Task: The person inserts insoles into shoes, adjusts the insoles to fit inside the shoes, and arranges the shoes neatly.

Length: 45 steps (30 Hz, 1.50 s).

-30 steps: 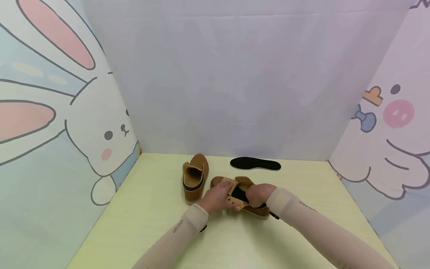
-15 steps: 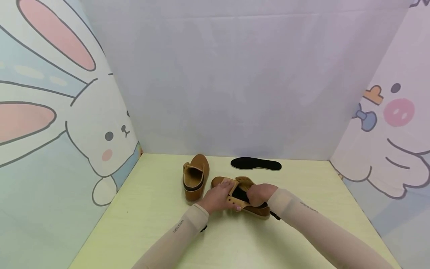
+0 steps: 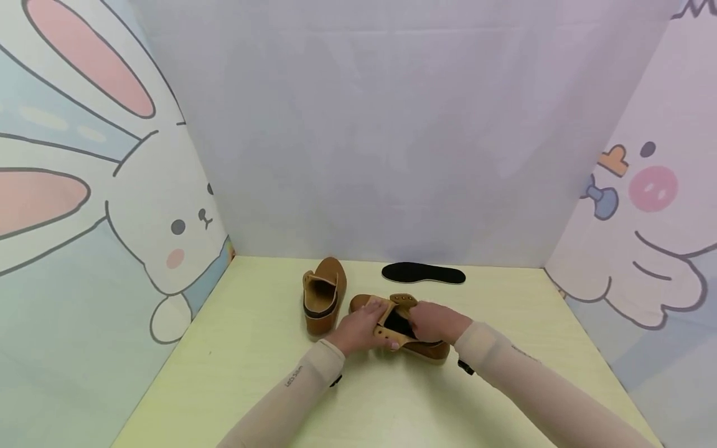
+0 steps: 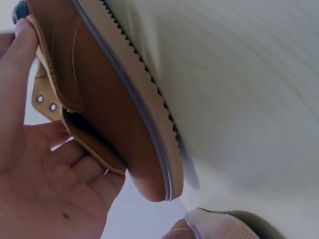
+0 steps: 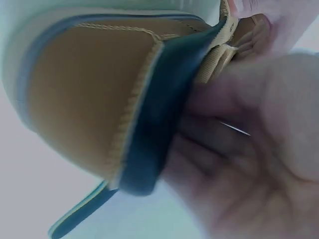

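Note:
A brown lace-up shoe [image 3: 427, 351] lies slantwise on the table, toe to the left. My left hand [image 3: 356, 331] grips its opening, with the thumb on the near eyelet flap and the other fingers over the tan tongue [image 3: 379, 309]. The left wrist view shows this flap [image 4: 62, 74] between thumb and fingers. My right hand [image 3: 438, 321] reaches into the shoe from the heel end, and its fingertips are hidden inside. A black lining [image 3: 397, 323] shows in the opening. In the right wrist view the fingers pass over the dark heel collar [image 5: 162, 99].
A second brown shoe [image 3: 322, 325] stands left of the hands, toe toward the back wall [image 3: 392, 155]. One black insole [image 3: 424, 272] lies flat behind the held shoe. Cartoon-printed side walls [image 3: 168, 267] border the pale yellow table [image 3: 235, 348].
My right hand has drawn slightly back to the right, its wrist now farther from the shoe. The left hand keeps its grip. The head view has shifted a little.

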{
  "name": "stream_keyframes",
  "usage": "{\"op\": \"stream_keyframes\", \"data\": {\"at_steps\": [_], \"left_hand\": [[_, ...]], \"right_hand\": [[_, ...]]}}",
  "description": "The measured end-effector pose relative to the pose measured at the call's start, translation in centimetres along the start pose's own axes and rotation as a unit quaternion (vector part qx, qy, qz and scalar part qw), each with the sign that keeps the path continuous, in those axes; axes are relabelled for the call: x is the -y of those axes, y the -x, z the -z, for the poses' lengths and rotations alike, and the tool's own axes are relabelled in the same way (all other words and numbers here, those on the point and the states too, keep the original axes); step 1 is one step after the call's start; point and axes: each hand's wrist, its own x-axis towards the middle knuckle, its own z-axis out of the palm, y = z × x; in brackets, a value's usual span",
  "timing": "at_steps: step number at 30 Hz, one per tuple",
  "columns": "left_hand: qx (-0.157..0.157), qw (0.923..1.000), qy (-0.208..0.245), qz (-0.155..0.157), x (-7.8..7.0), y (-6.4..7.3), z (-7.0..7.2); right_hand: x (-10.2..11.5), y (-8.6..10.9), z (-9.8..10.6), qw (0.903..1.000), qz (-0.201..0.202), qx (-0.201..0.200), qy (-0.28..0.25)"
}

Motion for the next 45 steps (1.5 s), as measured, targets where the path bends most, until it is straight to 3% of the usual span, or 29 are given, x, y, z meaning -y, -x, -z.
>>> {"op": "stream_keyframes", "data": {"at_steps": [2,4,6,10,13,18,21,24,26,29,35,45], "left_hand": [[0.004,1.0,-0.007,0.0,0.2,0.1,0.0],[0.004,0.9998,-0.021,-0.005,0.2,0.2,0.0],[-0.003,0.9993,-0.036,-0.014,0.2,0.4,0.0],[-0.039,0.996,-0.071,-0.038,-0.2,0.7,-0.1],[-0.084,0.9924,-0.079,-0.041,-0.4,0.9,-0.1],[-0.151,0.988,-0.032,0.012,-0.8,0.9,-0.2],[-0.158,0.986,0.003,0.054,-0.9,1.0,-0.2],[-0.15,0.9854,0.038,0.072,-0.8,1.2,-0.2],[-0.145,0.9863,0.052,0.06,-0.7,1.3,-0.2],[-0.149,0.9861,0.071,0.014,-0.7,1.4,0.0],[-0.15,0.9844,0.067,-0.063,-1.1,1.6,0.0],[-0.136,0.9843,0.034,-0.107,-2.1,2.1,-1.4]], "right_hand": [[-0.3,-0.1,-0.1,0.9963,0.004,-0.085,-0.008],[-0.7,-0.1,-0.3,0.9862,-0.006,-0.165,-0.017],[-1.3,-0.2,-0.7,0.9792,-0.038,-0.197,-0.03],[-2.3,-0.1,-1.4,0.9774,-0.088,-0.173,-0.083],[-2.8,-0.1,-1.7,0.9761,-0.098,-0.15,-0.124],[-3.3,0.0,-1.5,0.9721,-0.084,-0.157,-0.153],[-3.7,-0.1,-1.6,0.9694,-0.084,-0.16,-0.166],[-4.2,-0.3,-1.9,0.9672,-0.095,-0.156,-0.176],[-4.4,-0.4,-2.1,0.9659,-0.102,-0.154,-0.182],[-4.7,-0.5,-2.2,0.9651,-0.106,-0.156,-0.182],[-5.0,-0.4,-2.3,0.9633,-0.102,-0.173,-0.178],[-5.2,-0.4,-2.5,0.961,-0.095,-0.182,-0.186]]}}
